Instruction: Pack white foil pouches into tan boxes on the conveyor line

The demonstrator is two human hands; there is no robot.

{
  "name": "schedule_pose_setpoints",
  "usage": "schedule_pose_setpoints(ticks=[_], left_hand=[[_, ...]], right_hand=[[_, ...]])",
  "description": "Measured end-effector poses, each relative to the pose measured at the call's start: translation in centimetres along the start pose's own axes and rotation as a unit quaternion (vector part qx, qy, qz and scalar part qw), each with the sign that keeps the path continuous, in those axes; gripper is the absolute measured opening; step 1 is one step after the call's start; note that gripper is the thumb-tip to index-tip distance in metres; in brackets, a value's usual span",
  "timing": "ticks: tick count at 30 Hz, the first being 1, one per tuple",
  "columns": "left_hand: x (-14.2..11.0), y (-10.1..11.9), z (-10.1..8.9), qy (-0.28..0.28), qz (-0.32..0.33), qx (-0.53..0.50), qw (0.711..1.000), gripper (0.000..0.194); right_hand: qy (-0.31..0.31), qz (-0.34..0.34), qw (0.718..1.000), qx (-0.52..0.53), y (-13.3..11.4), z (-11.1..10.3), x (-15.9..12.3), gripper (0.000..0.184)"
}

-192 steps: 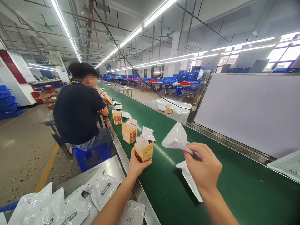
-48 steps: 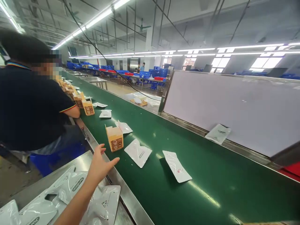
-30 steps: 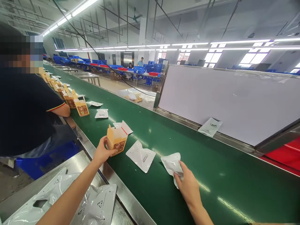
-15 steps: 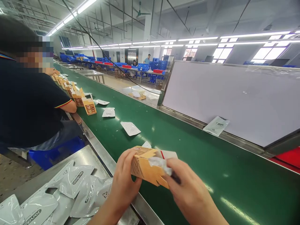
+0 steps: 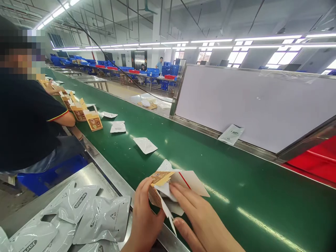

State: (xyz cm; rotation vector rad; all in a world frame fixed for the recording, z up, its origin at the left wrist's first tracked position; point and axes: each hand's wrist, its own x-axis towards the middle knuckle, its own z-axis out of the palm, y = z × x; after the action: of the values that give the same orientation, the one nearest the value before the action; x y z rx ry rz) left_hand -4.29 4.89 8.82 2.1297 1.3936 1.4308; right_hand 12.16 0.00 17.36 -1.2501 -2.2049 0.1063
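A small orange-brown carton (image 5: 156, 196) with its flaps up is gripped in my left hand (image 5: 148, 211), thumb in front and fingers behind. Its open end faces right, with a white flap carrying a red stripe standing out. My right hand (image 5: 195, 213) is at that opening, fingers stretched out and pressed against something whitish partly inside; the fingers hide most of it. The right thumb lies apart from the fingers, close to a lower flap. Just behind the carton, a white pouch (image 5: 166, 164) lies on the green conveyor belt (image 5: 183, 150).
Printed silvery pouches (image 5: 105, 218) are heaped on a metal table (image 5: 90, 175) at lower left. More pouches (image 5: 145, 145) and upright open cartons (image 5: 93, 119) line the belt. A co-worker (image 5: 28, 115) sits at left. A white panel (image 5: 236, 101) stands beyond the belt, a pouch (image 5: 231, 134) at its foot.
My right hand has gone from pinching a clear-and-dark item at the carton's mouth to stretched fingers pressing there. The carton has turned, so its opening and striped flap show more. The view has shifted slightly right.
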Motion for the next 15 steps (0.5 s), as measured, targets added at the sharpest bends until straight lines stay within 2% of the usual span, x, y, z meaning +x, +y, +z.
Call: schedule_pose_setpoints(ticks=[3,5,6,8,9,12,15], left_hand=[[-0.4,0.3,0.2,0.016,0.032,0.005,0.999,0.053],[-0.7,0.4,0.5,0.015,0.049,0.014,0.999,0.055],[-0.8,0.5,0.6,0.008,0.049,0.013,0.999,0.057],[-1.1,0.8,0.7,-0.03,0.039,-0.002,0.999,0.063],[-1.3,1.0,0.7,-0.06,0.032,-0.014,0.998,0.068],[-1.4,1.6,0.1,-0.164,0.018,-0.044,0.985,0.083],[-0.9,1.6,-1.1,-0.214,-0.021,-0.044,0.976,0.072]], right_hand=[[-0.154,0.02,0.98,0.124,0.0,-1.1,0.8,0.061],[-0.197,0.033,0.966,0.166,-0.2,-1.3,1.1,0.063],[-0.196,0.043,0.965,0.166,-0.3,-1.2,1.1,0.055],[-0.151,0.072,0.978,0.127,-0.6,-0.9,0.6,0.026],[-0.113,0.081,0.987,0.085,-0.6,-0.8,0.1,0.018],[0.029,0.077,0.993,-0.085,0.6,-1.7,-2.6,0.025],[0.114,0.07,0.965,-0.227,3.8,-4.3,-7.4,0.022]])
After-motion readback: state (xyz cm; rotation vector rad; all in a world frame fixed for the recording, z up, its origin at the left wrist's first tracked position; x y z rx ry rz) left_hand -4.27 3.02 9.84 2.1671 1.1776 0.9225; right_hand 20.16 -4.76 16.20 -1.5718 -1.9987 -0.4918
